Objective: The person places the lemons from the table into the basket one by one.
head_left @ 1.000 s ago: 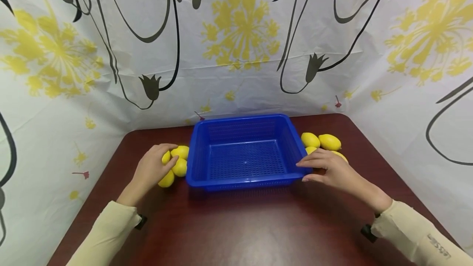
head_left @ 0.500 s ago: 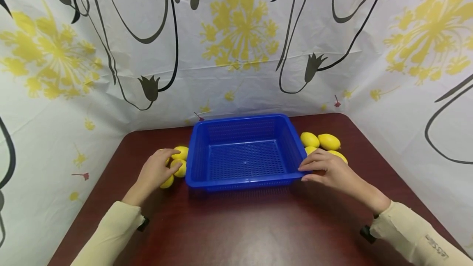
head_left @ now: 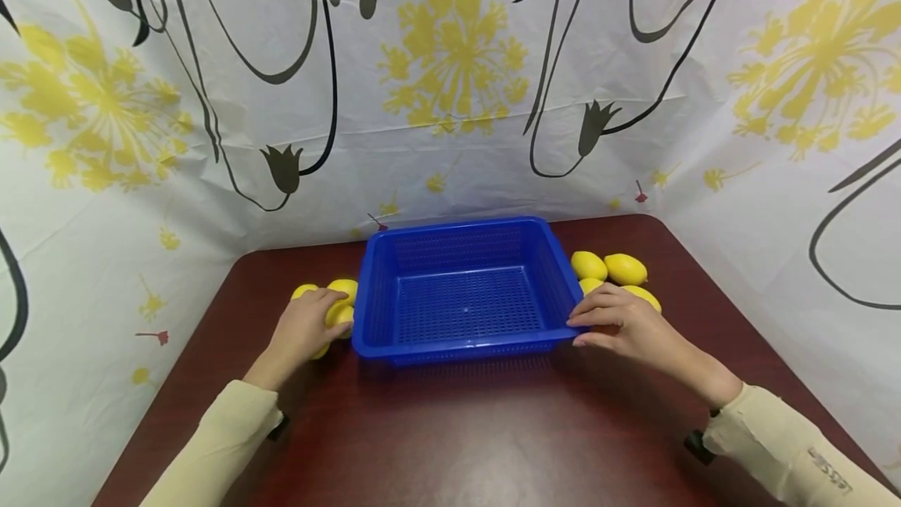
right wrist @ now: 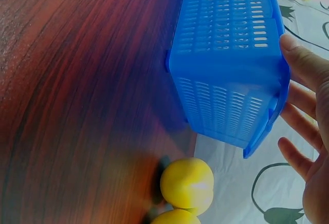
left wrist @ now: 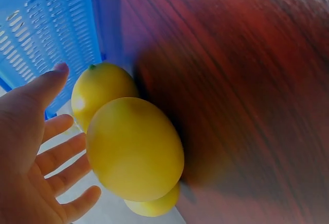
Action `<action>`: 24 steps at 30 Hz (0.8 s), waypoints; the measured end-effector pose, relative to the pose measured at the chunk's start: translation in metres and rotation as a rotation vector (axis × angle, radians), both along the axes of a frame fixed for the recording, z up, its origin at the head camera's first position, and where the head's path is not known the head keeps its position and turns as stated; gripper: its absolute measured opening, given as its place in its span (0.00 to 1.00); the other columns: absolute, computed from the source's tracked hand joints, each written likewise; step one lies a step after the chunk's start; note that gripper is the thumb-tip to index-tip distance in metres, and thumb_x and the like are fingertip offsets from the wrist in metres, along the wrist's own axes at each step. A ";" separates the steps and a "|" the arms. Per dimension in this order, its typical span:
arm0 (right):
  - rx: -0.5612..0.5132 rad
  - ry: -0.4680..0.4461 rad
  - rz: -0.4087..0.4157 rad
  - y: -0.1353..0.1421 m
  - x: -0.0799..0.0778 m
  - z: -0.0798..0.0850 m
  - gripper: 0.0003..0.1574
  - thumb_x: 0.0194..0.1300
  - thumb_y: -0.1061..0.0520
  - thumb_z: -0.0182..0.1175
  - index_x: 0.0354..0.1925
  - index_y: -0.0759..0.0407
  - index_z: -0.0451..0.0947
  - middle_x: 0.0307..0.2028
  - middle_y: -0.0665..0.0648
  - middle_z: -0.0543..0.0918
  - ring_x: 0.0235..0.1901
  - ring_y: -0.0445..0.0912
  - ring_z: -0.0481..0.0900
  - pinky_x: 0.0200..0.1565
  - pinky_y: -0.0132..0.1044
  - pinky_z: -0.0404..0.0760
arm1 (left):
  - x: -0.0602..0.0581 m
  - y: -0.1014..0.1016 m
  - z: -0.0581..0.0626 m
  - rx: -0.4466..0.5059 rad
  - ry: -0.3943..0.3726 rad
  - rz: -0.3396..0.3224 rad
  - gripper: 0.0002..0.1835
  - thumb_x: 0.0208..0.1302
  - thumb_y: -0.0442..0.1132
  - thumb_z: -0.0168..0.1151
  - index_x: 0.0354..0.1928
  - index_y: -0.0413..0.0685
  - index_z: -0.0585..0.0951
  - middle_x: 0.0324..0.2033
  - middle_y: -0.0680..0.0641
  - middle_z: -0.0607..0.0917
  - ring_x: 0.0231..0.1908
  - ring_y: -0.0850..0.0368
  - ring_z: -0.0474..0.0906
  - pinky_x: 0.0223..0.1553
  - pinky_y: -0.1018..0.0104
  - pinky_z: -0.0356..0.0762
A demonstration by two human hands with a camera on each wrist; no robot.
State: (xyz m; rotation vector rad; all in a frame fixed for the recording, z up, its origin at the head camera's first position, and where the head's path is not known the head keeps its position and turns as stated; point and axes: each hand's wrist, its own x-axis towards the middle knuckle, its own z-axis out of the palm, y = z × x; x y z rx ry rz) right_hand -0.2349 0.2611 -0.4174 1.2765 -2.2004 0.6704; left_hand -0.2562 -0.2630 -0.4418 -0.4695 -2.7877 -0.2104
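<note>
Rightward, toward the blue basket (head_left: 472, 346), the left hand (head_left: 303, 325) has been shifted slightly since the earlier frames, and a far-left lemon (head_left: 304, 289) is now shown past the back of that hand. Almost the same place is kept by the right hand (head_left: 622, 321) at the basket's near right corner. The left fingers are held spread and gently bent, with the thumb well apart; nothing is gripped by them. By that hand the left lemons (head_left: 343, 285) are partly covered, clustered just beside the basket's left wall; whether any is touched cannot be told. In the left wrist view, three of them are seen close together, the nearest overlapping the other two. By the right hand the basket's rim is held at the corner, the thumb placed outside and the fingers reaching over, with only a narrow gap left between. Beyond it, the right lemons (head_left: 625, 269) are grouped along the basket's right side, some partly hidden by the hand. The basket is set upright on the dark red table (head_left: 450, 429), before a patterned cloth (head_left: 450, 155). Both forearms are covered by pale sleeves (head_left: 228, 429).
</note>
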 end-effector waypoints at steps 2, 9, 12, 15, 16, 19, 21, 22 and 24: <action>0.002 -0.006 -0.005 0.000 0.000 0.000 0.24 0.35 0.58 0.81 0.37 0.52 0.89 0.37 0.48 0.88 0.43 0.43 0.79 0.54 0.15 0.69 | -0.001 0.000 -0.002 -0.014 0.013 -0.003 0.29 0.54 0.55 0.73 0.54 0.46 0.82 0.52 0.41 0.86 0.53 0.40 0.81 0.54 0.43 0.78; 0.003 -0.015 -0.015 0.001 0.001 0.000 0.24 0.36 0.57 0.81 0.37 0.52 0.89 0.37 0.48 0.88 0.43 0.42 0.79 0.55 0.15 0.68 | -0.002 -0.001 -0.010 -0.048 0.057 -0.019 0.30 0.52 0.57 0.73 0.51 0.45 0.83 0.48 0.42 0.87 0.48 0.41 0.81 0.49 0.44 0.80; 0.003 -0.016 -0.013 0.001 0.001 0.000 0.24 0.36 0.57 0.81 0.38 0.51 0.89 0.37 0.48 0.88 0.44 0.43 0.79 0.55 0.15 0.68 | -0.002 -0.001 -0.011 -0.062 0.062 -0.027 0.30 0.51 0.57 0.74 0.51 0.46 0.83 0.48 0.42 0.87 0.47 0.42 0.81 0.47 0.44 0.81; -0.003 -0.009 -0.006 0.001 0.000 -0.001 0.24 0.36 0.57 0.81 0.38 0.51 0.89 0.37 0.48 0.88 0.43 0.43 0.79 0.55 0.15 0.68 | 0.000 -0.001 -0.012 -0.070 0.055 -0.030 0.31 0.50 0.58 0.75 0.52 0.46 0.82 0.47 0.42 0.87 0.46 0.43 0.81 0.46 0.44 0.81; -0.006 -0.003 -0.002 0.001 0.000 -0.002 0.24 0.36 0.57 0.81 0.37 0.52 0.89 0.37 0.48 0.88 0.43 0.43 0.79 0.55 0.16 0.68 | 0.000 -0.002 -0.013 -0.071 0.052 -0.030 0.32 0.49 0.57 0.76 0.52 0.46 0.82 0.47 0.42 0.87 0.47 0.43 0.81 0.46 0.45 0.81; -0.015 0.006 0.005 0.000 0.000 -0.002 0.24 0.36 0.57 0.81 0.37 0.52 0.89 0.37 0.48 0.88 0.43 0.43 0.79 0.55 0.16 0.68 | 0.000 -0.002 -0.014 -0.072 0.049 -0.031 0.32 0.47 0.56 0.78 0.52 0.47 0.82 0.47 0.42 0.86 0.47 0.43 0.81 0.46 0.45 0.81; -0.019 0.007 0.007 0.000 0.000 -0.003 0.24 0.36 0.58 0.81 0.37 0.52 0.89 0.37 0.48 0.88 0.43 0.43 0.79 0.55 0.16 0.68 | 0.000 -0.002 -0.014 -0.075 0.053 -0.034 0.33 0.46 0.55 0.79 0.52 0.47 0.82 0.47 0.43 0.86 0.47 0.43 0.81 0.46 0.44 0.81; -0.020 0.006 0.006 0.000 0.000 -0.002 0.24 0.36 0.58 0.81 0.37 0.52 0.89 0.37 0.48 0.88 0.43 0.43 0.79 0.55 0.16 0.68 | 0.000 -0.002 -0.014 -0.074 0.054 -0.036 0.33 0.46 0.55 0.79 0.52 0.47 0.82 0.47 0.43 0.86 0.47 0.43 0.81 0.46 0.44 0.81; -0.021 0.003 0.004 0.000 0.001 -0.002 0.24 0.36 0.58 0.81 0.37 0.52 0.89 0.37 0.48 0.88 0.43 0.43 0.79 0.55 0.16 0.68 | 0.001 -0.002 -0.013 -0.072 0.061 -0.038 0.33 0.45 0.55 0.80 0.52 0.48 0.82 0.47 0.43 0.86 0.47 0.43 0.82 0.45 0.44 0.81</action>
